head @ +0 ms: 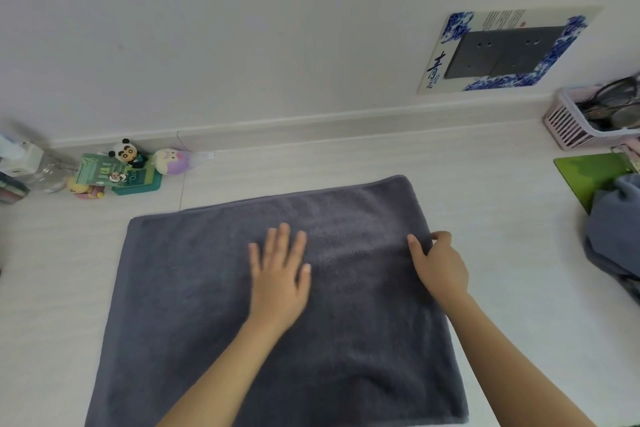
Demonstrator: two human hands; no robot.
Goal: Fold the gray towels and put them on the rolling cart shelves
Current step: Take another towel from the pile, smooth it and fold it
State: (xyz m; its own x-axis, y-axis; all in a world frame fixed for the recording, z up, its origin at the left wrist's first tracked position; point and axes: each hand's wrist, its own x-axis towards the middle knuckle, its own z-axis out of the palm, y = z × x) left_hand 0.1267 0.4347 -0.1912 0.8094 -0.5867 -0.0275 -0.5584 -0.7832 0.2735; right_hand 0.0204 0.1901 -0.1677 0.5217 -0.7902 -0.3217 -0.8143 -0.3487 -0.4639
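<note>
The gray towel (214, 305) lies flat on the pale table (502, 218) right in front of you, already doubled by the look of its thick edges, with its far edge running left to right and its sides running toward you. The cloth is soft, plush terry, a dark slate gray, roughly square as it lies, and limp enough to sag if you lift it by one point.

Your left hand (278, 274) rests flat on the middle of the towel, fingers (284, 236) straight and slightly spread, pinning the cloth. Your right hand (440, 263) sits at the towel's right edge, near the far right corner, with its thumb lying on top of the cloth and its fingers curled round the hem, pinching it. That right edge is the one in hand, so the coming fold likely runs from right to left, over the line your left palm holds down; your right hand is the nearer one to do it.

Further out, a bluish heap of cloth (616, 229), possibly more towels, waits at the right edge beside a green mat (588, 177) and a pink slatted basket (571, 125). Small toy figures (124, 166) stand at the far left by the wall. The rolling cart is not in view.
</note>
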